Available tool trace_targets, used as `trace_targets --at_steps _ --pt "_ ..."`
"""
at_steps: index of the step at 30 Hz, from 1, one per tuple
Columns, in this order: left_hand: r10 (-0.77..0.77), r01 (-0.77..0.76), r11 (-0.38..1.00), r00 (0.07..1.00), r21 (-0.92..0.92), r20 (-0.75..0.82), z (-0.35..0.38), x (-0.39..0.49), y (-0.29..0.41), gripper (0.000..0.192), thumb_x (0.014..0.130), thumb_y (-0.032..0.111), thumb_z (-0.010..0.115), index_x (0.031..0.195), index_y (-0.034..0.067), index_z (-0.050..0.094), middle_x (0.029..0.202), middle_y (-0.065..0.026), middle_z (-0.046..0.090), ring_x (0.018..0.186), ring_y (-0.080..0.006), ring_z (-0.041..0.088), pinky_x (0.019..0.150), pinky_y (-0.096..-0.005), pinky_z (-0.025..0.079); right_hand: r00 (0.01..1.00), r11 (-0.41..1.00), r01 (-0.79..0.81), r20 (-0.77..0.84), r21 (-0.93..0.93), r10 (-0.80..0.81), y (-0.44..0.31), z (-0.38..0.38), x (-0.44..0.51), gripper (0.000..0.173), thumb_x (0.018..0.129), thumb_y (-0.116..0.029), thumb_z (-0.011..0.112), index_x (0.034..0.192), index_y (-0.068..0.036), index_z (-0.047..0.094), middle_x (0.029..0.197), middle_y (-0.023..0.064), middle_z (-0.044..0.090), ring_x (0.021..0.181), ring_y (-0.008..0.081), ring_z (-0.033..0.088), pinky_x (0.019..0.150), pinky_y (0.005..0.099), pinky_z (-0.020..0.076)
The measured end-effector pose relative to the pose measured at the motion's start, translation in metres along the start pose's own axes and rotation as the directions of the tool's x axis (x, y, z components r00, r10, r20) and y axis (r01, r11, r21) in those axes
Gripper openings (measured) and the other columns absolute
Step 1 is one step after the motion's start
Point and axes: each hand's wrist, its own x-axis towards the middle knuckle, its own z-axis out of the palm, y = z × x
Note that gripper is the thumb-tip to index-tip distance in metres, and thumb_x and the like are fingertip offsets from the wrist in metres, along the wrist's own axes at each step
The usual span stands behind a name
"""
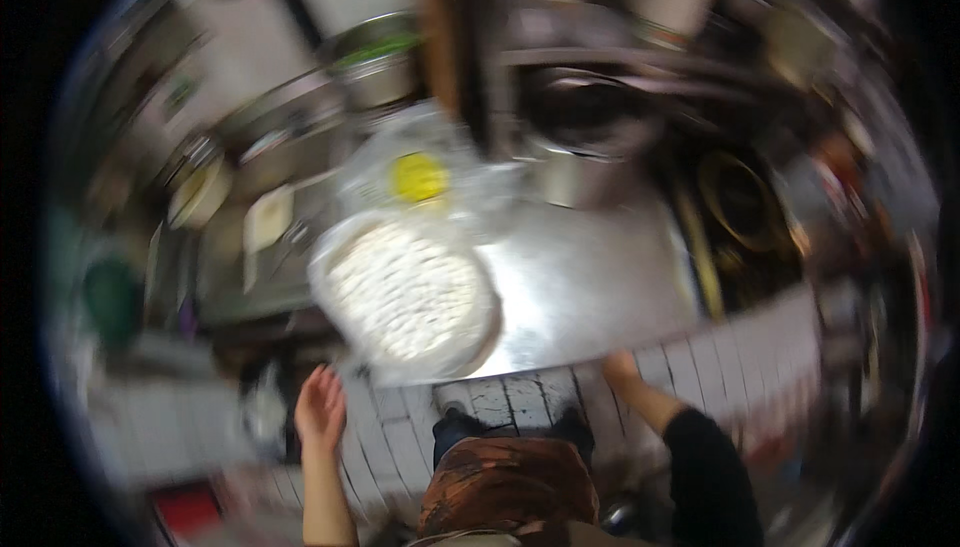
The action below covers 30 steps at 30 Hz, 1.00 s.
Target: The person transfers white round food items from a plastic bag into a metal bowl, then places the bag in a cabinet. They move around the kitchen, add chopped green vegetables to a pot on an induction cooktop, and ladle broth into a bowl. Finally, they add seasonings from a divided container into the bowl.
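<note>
My left hand (320, 408) is raised over the floor, off the counter's front-left corner, with its palm showing and nothing in it. My right hand (621, 368) is at the front edge of the stainless-steel counter (592, 277); its fingers are blurred, and whether it grips the edge is unclear. Between the hands, on the counter's left part, sits a wide round mass of white, lumpy food (405, 288) lined with clear plastic. Behind it lies a clear plastic bag (375, 164) with a round yellow patch (418, 177).
A metal pot (379, 82) with green contents stands at the back. Right of it is a large dark-mouthed pot (577, 127). A sink-like basin (225, 288) with a pale-headed tool (268, 218) is at left. A dark stove-like unit (739, 224) borders the counter's right side.
</note>
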Motion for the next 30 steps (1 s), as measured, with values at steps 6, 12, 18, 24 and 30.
trace_targets --at_steps 6,12,18,24,30 --pt "0.051 -0.082 0.971 0.989 -0.224 -0.142 0.054 -0.092 -0.025 0.030 0.092 0.022 0.055 0.115 0.002 0.055 0.113 -0.0135 0.057 0.105 -0.0249 0.054 0.090 -0.0346 0.046 0.942 0.970 0.099 0.335 -0.221 -0.020 -0.038 0.001 -0.024 0.038 0.090 -0.030 0.050 0.122 -0.012 0.059 0.129 0.0094 0.050 0.120 0.0270 0.041 0.082 0.0450 0.0406" --pt "0.405 -0.291 0.861 0.889 0.416 -0.216 0.052 -0.202 0.056 0.017 0.082 0.016 0.069 0.076 0.011 0.054 0.069 0.0010 0.052 0.063 -0.0096 0.050 0.059 -0.0219 0.041 0.560 0.718 0.539 0.449 0.440 -0.696 -0.144 0.008 -0.122 0.024 0.084 -0.020 0.056 0.099 -0.009 0.071 0.113 0.0110 0.063 0.101 0.0316 0.060 0.070 0.0515 0.0504" --pt "0.670 -0.665 0.736 0.686 -0.127 0.283 -0.093 -0.246 0.124 0.033 0.086 0.012 0.058 0.117 0.006 0.051 0.112 -0.0030 0.054 0.103 -0.0164 0.052 0.089 -0.0354 0.042 0.351 0.345 0.814 0.078 0.468 -0.933 -0.288 -0.008 -0.169 0.024 0.082 -0.016 0.052 0.088 -0.004 0.072 0.094 0.0177 0.067 0.088 0.0329 0.065 0.065 0.0527 0.0526" --pt "0.376 0.196 -0.264 0.922 0.944 -0.086 -0.167 -0.134 -0.040 0.055 0.075 0.023 0.069 0.123 0.001 0.054 0.133 -0.0172 0.047 0.127 -0.0385 0.037 0.107 -0.0537 0.023 0.203 -0.192 0.829 -0.604 0.524 -0.771 -0.310 -0.122 -0.169 0.034 0.088 -0.008 0.050 0.121 -0.003 0.053 0.124 0.0165 0.053 0.112 0.0287 0.053 0.097 0.0386 0.0417" --pt "0.636 -0.272 -0.048 0.733 0.961 0.239 -0.039 -0.099 -0.087 0.058 0.075 0.013 0.067 0.128 0.000 0.048 0.132 -0.0205 0.046 0.127 -0.0406 0.036 0.106 -0.0453 0.027 0.912 -0.674 0.351 -0.075 0.650 0.402 -0.116 -0.247 -0.057 0.039 0.094 -0.031 0.053 0.123 -0.006 0.047 0.116 0.0037 0.053 0.099 0.0142 0.053 0.084 0.0291 0.0445"
